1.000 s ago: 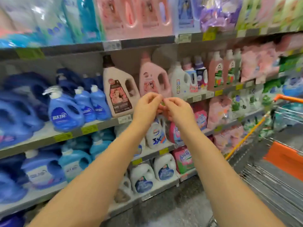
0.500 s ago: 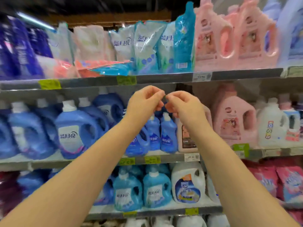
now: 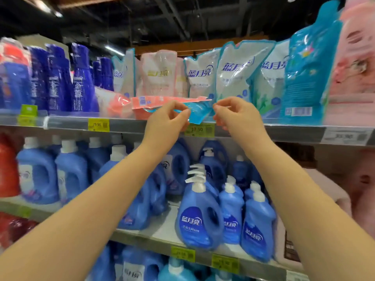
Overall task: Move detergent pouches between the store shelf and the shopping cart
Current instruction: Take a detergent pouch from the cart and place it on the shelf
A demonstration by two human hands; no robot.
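Note:
Upright white-and-blue detergent pouches [image 3: 233,78] line the top shelf [image 3: 294,132], with a teal pouch [image 3: 306,74] at their right. In front of them a pink pouch [image 3: 162,101] lies flat on top of a blue pouch [image 3: 199,112]. My left hand [image 3: 168,118] is raised just before the flat blue pouch's left part, fingers curled, thumb near fingertips. My right hand [image 3: 233,112] hovers by its right end, fingers curled too. Neither hand plainly grips anything. The shopping cart is out of view.
Dark blue bottles [image 3: 79,82] stand at the left of the top shelf and pink jugs [image 3: 355,67] at its right. The shelf below holds several blue detergent jugs [image 3: 199,218]. Yellow price tags [image 3: 199,129] run along the shelf edges.
My view has swung left and up, away from the cart to the top shelf. Both hands rose from the middle shelf to the flat pouches and moved apart.

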